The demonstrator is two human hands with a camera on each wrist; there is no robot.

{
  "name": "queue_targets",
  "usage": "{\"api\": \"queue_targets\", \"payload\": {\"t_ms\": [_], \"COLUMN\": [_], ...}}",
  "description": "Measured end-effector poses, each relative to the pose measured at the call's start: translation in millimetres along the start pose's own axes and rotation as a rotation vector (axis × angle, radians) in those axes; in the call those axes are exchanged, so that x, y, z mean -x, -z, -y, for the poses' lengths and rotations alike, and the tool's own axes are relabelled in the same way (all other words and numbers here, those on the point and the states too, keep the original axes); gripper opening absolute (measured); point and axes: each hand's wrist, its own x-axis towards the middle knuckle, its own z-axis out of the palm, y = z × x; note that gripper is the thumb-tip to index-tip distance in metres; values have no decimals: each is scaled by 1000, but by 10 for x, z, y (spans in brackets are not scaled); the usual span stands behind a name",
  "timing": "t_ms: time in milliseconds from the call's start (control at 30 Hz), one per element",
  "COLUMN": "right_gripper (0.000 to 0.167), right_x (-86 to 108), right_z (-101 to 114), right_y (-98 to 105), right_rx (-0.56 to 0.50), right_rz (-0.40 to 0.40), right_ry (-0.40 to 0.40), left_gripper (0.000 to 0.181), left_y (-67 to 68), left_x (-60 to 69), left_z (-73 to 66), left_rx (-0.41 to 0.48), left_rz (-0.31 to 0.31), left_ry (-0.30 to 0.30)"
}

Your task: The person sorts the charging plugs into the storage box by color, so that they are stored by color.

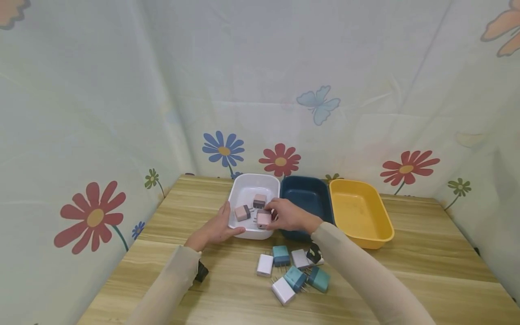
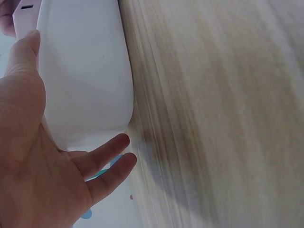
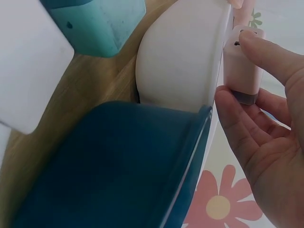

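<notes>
Chargers (image 1: 242, 212) appear partly binned: right grip (image 1: 287, 215) pinches a third pink charger (image 1: 263, 220) in the white bin (image 1: 251, 185), which straight-fingered left grip (image 1: 217, 228) touches. Teal chargers (image 1: 281, 255) and white chargers (image 1: 265, 265) remain outside.

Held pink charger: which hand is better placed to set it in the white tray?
Right, I'd judge: the right hand pinches the pink charger over the white tray; the left hand touches only the tray.

Wood-grain tabletop (image 1: 192, 198) gives room left of the white rounded plastic tray (image 1: 248, 192); the dark-blue rectangular plastic tray (image 1: 306, 198) blocks its right, blocky teal and white plastic chargers (image 1: 280, 253) its near side.
</notes>
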Motion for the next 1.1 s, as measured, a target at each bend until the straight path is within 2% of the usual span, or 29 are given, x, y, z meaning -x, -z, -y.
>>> {"api": "queue_targets", "payload": {"t_ms": [167, 500, 733, 1100], "right_gripper": [52, 56, 54, 51], "right_x": [-49, -161, -238, -309], "right_z": [19, 30, 18, -8], "right_y": [-35, -93, -131, -183], "right_rx": [11, 3, -23, -41], "right_rz": [-1, 14, 13, 27], "right_ry": [5, -45, -17, -23], "left_gripper": [113, 113, 114, 114], "left_y": [-6, -24, -12, -1], "left_x": [-14, -21, -10, -22], "left_z": [14, 37, 40, 36], "left_rx": [-13, -32, -30, -38], "left_rz": [-12, -9, -8, 0], "left_ry": [-22, -14, -18, -13]}}
